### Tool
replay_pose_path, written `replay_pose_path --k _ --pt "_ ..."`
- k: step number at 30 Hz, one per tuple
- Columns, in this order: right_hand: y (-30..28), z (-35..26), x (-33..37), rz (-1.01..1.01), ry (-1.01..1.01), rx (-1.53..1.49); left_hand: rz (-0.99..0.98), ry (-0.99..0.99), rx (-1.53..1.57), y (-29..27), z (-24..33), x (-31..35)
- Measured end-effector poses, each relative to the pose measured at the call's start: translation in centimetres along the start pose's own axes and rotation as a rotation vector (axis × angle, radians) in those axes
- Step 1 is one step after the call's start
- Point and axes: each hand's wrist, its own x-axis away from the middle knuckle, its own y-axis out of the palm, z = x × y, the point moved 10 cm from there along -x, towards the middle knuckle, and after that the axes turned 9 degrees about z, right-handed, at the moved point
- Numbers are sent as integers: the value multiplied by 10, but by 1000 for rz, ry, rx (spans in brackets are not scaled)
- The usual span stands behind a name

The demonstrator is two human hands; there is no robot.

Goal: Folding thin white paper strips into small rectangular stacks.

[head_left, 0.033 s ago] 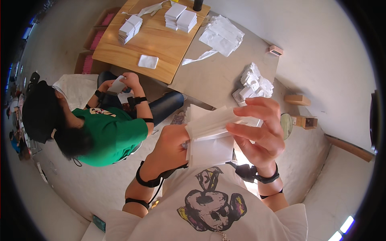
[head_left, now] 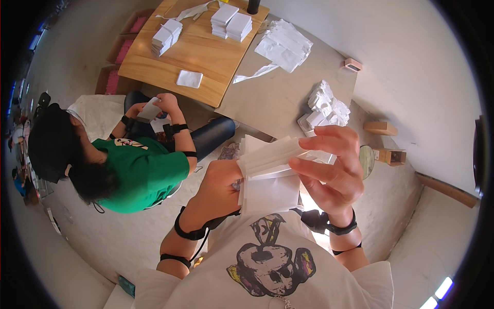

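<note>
A stack of thin white sheets (head_left: 270, 193) is in front of my chest, its upper layers fanned apart. My left hand (head_left: 218, 183) is closed around the left side of the stack; its fingertips are hidden behind the sheets. At the right edge of the fanned layers, my right hand (head_left: 334, 167) has the sheet edges between its thumb and bent fingers. The other fingers curl loosely above. A black strap device is on each of my wrists.
To my left sits a co-worker in a green shirt (head_left: 149, 175), holding a white packet (head_left: 149, 109). Ahead, a wooden table (head_left: 206, 56) bears white stacks (head_left: 239, 27). A grey table (head_left: 247, 100) carries white bags (head_left: 285, 46) and a crumpled white pile (head_left: 324, 105). Small cardboard boxes (head_left: 391, 156) stand at right.
</note>
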Motion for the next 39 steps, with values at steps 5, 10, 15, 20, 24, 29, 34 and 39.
replay_pose_path --k 5,10,15,20,24,29,34,39 --pt "0 -6 -1 -41 -50 -32 74 -79 107 0 -18 2" --pt "7 -8 5 -150 49 -241 118 -59 109 -6 -22 3" --pt "5 1 -4 -95 79 -165 13 -5 -21 -2 -8 -2" --pt "16 0 -12 -150 99 -25 -14 64 -48 0 0 -2" --pt "17 0 -9 -138 78 -51 -25 43 -27 1 -3 0" --pt "17 1 -4 -151 114 -94 34 18 -9 -5 -12 2" --pt "17 2 0 -160 125 -122 47 -1 15 -8 -12 0" --pt "20 -3 1 -205 104 -208 78 -1 58 -10 -16 2"
